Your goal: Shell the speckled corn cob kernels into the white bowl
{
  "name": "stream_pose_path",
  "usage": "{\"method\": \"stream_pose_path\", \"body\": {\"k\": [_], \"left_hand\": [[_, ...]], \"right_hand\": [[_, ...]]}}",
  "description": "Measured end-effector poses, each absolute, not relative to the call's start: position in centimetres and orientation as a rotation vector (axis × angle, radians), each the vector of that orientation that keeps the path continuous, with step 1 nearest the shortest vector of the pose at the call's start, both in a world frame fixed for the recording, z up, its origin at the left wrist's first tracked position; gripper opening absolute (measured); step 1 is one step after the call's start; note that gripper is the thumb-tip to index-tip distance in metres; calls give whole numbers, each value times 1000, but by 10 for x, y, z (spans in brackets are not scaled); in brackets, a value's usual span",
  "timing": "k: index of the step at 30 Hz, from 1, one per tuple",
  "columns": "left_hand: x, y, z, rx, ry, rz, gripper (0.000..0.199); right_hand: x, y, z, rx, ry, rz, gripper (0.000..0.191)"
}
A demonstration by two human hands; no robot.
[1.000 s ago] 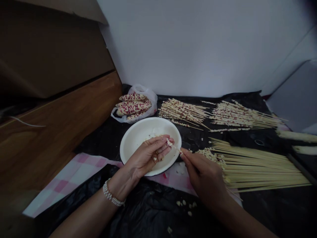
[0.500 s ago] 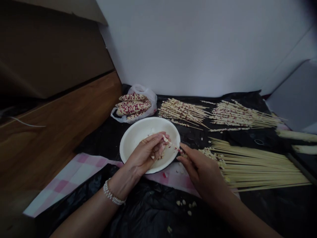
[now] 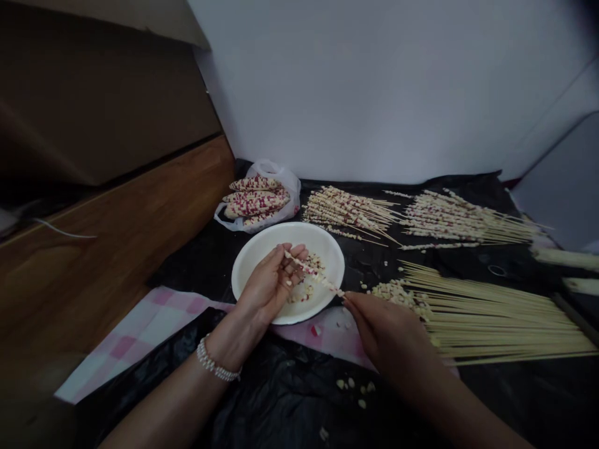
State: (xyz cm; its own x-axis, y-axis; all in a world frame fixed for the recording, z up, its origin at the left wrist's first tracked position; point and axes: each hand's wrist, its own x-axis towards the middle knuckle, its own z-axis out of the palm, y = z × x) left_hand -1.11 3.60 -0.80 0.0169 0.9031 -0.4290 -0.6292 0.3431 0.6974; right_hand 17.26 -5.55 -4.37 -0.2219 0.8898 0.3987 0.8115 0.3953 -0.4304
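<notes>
A thin stick threaded with cream and dark red kernels [image 3: 316, 272] slants over the white bowl [image 3: 243, 255]. At its upper left end, the thumb and finger of my left hand [image 3: 276, 277] pinch the tip, the other fingers curled palm up. My right hand [image 3: 390, 321] closes round its lower right end beside the bowl rim. Loose kernels [image 3: 318, 260] lie in the bowl, partly hidden by my left hand. Right of the bowl, a heap of pale kernels [image 3: 397, 294] sits against bare sticks [image 3: 500, 318].
Behind the bowl are speckled corn cobs [image 3: 259, 202] in a plastic bag [image 3: 292, 187]. Two piles of threaded sticks [image 3: 349, 209] [image 3: 442, 215] lie near the white wall. A checkered cloth [image 3: 140, 330] and scattered kernels [image 3: 350, 383] are on black plastic sheeting [image 3: 281, 399].
The threaded stick now shows stretched between my hands, where before only bits at the fingertips showed. My left fingers have opened out somewhat, and the view has shifted slightly.
</notes>
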Motion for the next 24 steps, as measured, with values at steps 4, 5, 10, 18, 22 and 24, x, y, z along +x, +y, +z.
{"method": "stream_pose_path", "body": {"k": [4,5,10,18,22,24], "left_hand": [[-8,35,-7,368,951,1191,31],[-7,35,-8,372,948,1193,32],[0,32,-10,355,931,1213,31],[9,21,-3,445,919,1114,28],[-8,29,-6,595,935,1024,35],[-20,33,-9,750,995,1023,27]], "right_hand": [[167,-57,-43,-1389,-2013,171,31],[167,-57,-42,-1389,-2005,183,31],[163,-61,-41,-1424,-2009,259,29],[167,-55,-42,-1420,-1984,210,30],[173,-49,-45,-1428,-1943,134,30],[174,-46,-46,-1410,-1916,95,29]]}}
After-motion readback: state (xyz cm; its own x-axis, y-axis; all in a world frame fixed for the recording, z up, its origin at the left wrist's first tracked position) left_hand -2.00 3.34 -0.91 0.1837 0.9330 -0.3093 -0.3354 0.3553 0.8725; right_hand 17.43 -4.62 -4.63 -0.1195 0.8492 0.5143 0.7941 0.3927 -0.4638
